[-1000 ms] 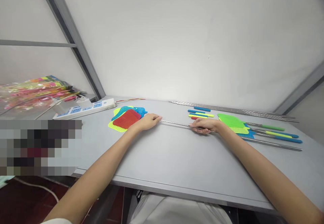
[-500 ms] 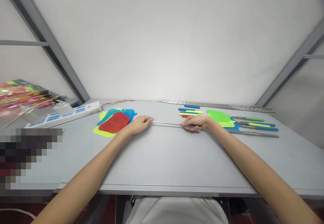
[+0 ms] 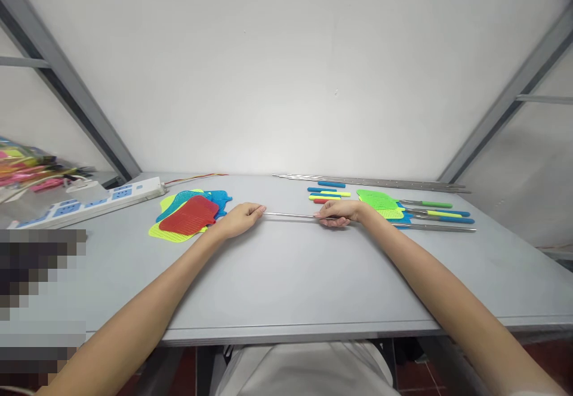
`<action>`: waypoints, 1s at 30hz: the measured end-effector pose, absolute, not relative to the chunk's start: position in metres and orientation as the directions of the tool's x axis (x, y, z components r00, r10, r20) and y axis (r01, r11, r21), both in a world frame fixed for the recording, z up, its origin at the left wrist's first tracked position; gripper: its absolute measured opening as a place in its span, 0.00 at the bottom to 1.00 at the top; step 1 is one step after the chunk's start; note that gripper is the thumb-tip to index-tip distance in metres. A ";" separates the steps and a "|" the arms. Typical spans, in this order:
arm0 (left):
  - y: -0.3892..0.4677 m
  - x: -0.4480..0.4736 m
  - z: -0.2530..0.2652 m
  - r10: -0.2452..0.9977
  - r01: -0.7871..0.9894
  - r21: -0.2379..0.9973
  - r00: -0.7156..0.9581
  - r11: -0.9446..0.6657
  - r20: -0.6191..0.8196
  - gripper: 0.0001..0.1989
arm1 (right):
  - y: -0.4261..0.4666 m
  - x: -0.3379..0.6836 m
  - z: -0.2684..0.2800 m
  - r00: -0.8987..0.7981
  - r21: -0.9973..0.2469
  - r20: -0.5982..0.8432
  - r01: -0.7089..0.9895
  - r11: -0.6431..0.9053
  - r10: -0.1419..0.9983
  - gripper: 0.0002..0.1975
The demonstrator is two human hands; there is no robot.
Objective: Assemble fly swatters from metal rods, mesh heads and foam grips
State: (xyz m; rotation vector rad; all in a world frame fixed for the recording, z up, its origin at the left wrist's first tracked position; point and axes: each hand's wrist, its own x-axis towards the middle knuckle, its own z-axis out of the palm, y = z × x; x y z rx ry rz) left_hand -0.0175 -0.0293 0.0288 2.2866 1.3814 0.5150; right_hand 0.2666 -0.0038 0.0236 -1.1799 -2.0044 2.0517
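Observation:
A thin metal rod [image 3: 289, 215] runs nearly level between my two hands, just above the table. My left hand [image 3: 242, 218] pinches its left end between thumb and fingers, beside a pile of fly swatter heads. My right hand [image 3: 335, 212] has its fingers closed round the rod farther right. Past my right wrist a metal shaft [image 3: 441, 227] shows in line with it; I cannot tell if it is the same piece. The pile has a red swatter head [image 3: 190, 215] on top of yellow and blue ones. Several coloured grips [image 3: 329, 195] lie behind my right hand.
Fly swatters with a green head [image 3: 378, 200] and coloured handles lie at the right. Metal rods [image 3: 371, 182] lie along the back wall. At the left stand a white power strip [image 3: 96, 203] and bagged colourful items [image 3: 27, 169]. A blurred-out patch covers the lower left.
The whole view has shifted, so everything sits a little farther left in the picture. Both hands keep the same hold on the rod.

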 end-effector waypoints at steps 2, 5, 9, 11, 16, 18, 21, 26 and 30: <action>-0.031 -0.016 0.030 0.900 0.745 0.527 0.424 -0.408 0.098 0.15 | -0.003 0.267 0.023 -0.717 -0.870 -0.477 0.466 -0.160 0.509 0.17; -0.033 -0.015 0.030 0.903 0.753 0.521 0.422 -0.401 0.086 0.15 | -0.003 0.268 0.023 -0.720 -0.870 -0.477 0.468 -0.156 0.503 0.17; -0.033 -0.014 0.031 0.892 0.747 0.516 0.443 -0.419 0.084 0.15 | -0.004 0.267 0.024 -0.716 -0.864 -0.486 0.480 -0.151 0.502 0.17; -0.033 -0.013 0.031 0.890 0.746 0.513 0.449 -0.424 0.082 0.15 | -0.004 0.267 0.024 -0.710 -0.860 -0.492 0.487 -0.153 0.504 0.17; -0.036 -0.009 0.029 0.891 0.752 0.501 0.444 -0.428 0.095 0.16 | -0.004 0.267 0.023 -0.707 -0.858 -0.496 0.489 -0.157 0.504 0.17; -0.037 -0.007 0.028 0.887 0.743 0.505 0.448 -0.438 0.110 0.16 | -0.004 0.267 0.023 -0.711 -0.858 -0.496 0.488 -0.158 0.498 0.17; -0.038 -0.006 0.027 0.885 0.737 0.509 0.451 -0.444 0.119 0.16 | -0.003 0.266 0.023 -0.717 -0.860 -0.495 0.485 -0.158 0.490 0.17; -0.039 -0.005 0.026 0.884 0.737 0.509 0.451 -0.445 0.121 0.16 | -0.003 0.266 0.023 -0.710 -0.856 -0.500 0.491 -0.161 0.495 0.17; -0.039 -0.004 0.025 0.885 0.740 0.503 0.449 -0.447 0.124 0.16 | -0.003 0.267 0.023 -0.717 -0.858 -0.498 0.487 -0.161 0.487 0.16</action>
